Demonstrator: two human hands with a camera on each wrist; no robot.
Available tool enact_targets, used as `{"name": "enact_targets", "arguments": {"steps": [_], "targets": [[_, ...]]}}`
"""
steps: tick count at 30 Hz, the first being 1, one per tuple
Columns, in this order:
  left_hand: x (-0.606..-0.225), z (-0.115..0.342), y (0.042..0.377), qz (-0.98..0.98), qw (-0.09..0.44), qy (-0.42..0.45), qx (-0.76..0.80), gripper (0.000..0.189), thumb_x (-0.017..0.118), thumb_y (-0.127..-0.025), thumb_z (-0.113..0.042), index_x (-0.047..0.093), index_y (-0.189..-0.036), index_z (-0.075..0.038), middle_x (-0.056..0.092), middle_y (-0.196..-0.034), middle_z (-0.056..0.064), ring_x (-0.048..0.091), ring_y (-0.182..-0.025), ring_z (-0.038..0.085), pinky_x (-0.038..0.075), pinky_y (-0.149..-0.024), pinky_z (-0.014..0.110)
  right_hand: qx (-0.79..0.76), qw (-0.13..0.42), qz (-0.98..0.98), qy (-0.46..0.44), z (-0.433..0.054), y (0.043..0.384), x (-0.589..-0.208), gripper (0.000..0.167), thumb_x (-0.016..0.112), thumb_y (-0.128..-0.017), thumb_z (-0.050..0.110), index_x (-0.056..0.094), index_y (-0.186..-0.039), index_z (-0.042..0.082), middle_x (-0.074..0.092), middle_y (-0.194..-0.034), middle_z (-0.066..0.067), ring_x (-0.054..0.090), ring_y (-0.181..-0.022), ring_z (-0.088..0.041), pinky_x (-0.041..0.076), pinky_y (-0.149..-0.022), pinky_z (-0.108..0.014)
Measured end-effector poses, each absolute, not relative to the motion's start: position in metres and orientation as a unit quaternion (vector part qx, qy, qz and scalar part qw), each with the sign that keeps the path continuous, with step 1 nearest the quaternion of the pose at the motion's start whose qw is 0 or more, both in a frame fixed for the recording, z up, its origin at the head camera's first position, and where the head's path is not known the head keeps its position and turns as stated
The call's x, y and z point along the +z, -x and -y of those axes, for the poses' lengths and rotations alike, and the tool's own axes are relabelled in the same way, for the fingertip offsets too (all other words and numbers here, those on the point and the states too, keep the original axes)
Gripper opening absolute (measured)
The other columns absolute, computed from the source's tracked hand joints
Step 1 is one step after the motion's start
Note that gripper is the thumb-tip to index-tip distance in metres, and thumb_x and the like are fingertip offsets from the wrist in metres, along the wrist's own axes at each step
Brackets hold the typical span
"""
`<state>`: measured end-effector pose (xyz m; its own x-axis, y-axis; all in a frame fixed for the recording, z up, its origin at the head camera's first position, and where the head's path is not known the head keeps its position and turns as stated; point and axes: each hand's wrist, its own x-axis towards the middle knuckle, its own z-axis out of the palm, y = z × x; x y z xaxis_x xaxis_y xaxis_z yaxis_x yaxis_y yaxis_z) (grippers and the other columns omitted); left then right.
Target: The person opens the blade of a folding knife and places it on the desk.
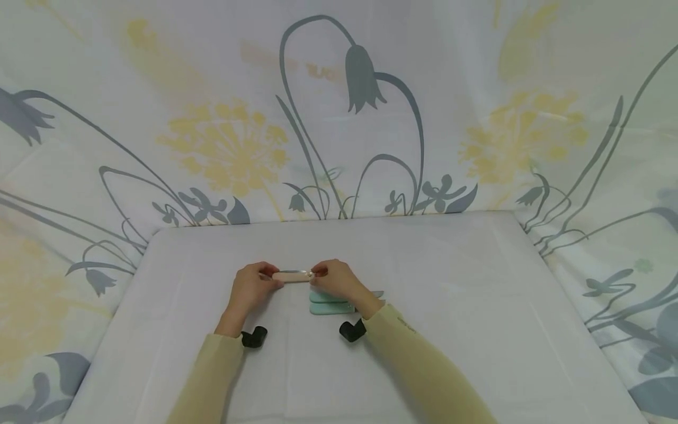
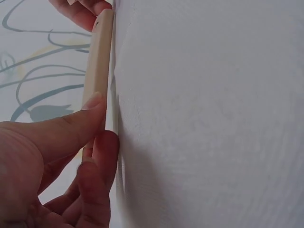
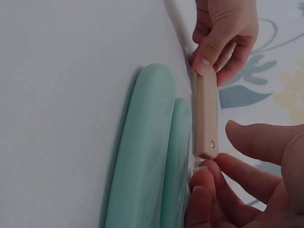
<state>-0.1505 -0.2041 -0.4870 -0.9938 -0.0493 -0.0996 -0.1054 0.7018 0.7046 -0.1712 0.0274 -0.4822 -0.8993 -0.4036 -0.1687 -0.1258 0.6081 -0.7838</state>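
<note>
Near the middle of the table, a folding knife with a beige handle [image 1: 291,277] has its metal blade lying along the handle's far side in the head view. My left hand [image 1: 254,287] pinches the left end between thumb and fingers; the left wrist view shows the thumb [image 2: 66,130] on the handle. At the other end, by the pivot, is my right hand [image 1: 339,278]. Its fingertips touch that end from below, while the thumb [image 3: 261,140] stands apart from the handle. Two mint-green knives [image 3: 142,156] lie side by side below the right hand, which partly covers them.
The two green knives' blades [image 1: 378,293] point right, under the right wrist. A white cloth covers the table [image 1: 450,265]. Flower-patterned curtains [image 1: 450,70] hang along the back and both sides. Black wrist pieces [image 1: 255,337] show at both sleeves.
</note>
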Motion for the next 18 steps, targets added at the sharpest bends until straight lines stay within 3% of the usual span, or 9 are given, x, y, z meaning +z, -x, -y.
{"name": "enact_targets", "arguments": {"steps": [3, 10, 18], "targets": [[-0.490, 0.205, 0.150, -0.919, 0.025, 0.042, 0.392, 0.030, 0.083, -0.082, -0.015, 0.073, -0.109, -0.007, 0.069, -0.104, 0.011, 0.068, -0.087, 0.023, 0.051, -0.079, 0.042, -0.450, 0.174, -0.866, 0.130, -0.030, 0.169, -0.483, 0.027, 0.069, -0.095, 0.020, 0.071, -0.119, 0.007, 0.068, -0.106, -0.002, 0.061, -0.098, -0.017, 0.050, -0.085, -0.034], [-0.487, 0.202, 0.146, -0.897, 0.009, 0.040, 0.440, 0.031, 0.084, -0.080, -0.013, 0.073, -0.108, -0.005, 0.070, -0.104, 0.012, 0.070, -0.087, 0.024, 0.053, -0.072, 0.034, -0.526, 0.163, -0.829, 0.097, -0.037, 0.167, -0.480, 0.020, 0.069, -0.094, 0.014, 0.073, -0.112, 0.006, 0.070, -0.096, -0.003, 0.063, -0.077, -0.014, 0.053, -0.070, -0.027], [-0.477, 0.191, 0.138, -0.849, 0.008, 0.042, 0.527, 0.031, 0.084, -0.080, -0.010, 0.070, -0.107, -0.004, 0.066, -0.100, 0.011, 0.069, -0.084, 0.017, 0.048, -0.064, 0.025, -0.598, 0.126, -0.788, 0.068, -0.044, 0.163, -0.475, 0.012, 0.072, -0.092, 0.007, 0.070, -0.103, 0.002, 0.069, -0.094, -0.006, 0.069, -0.087, -0.022, 0.057, -0.074, -0.029]]}}
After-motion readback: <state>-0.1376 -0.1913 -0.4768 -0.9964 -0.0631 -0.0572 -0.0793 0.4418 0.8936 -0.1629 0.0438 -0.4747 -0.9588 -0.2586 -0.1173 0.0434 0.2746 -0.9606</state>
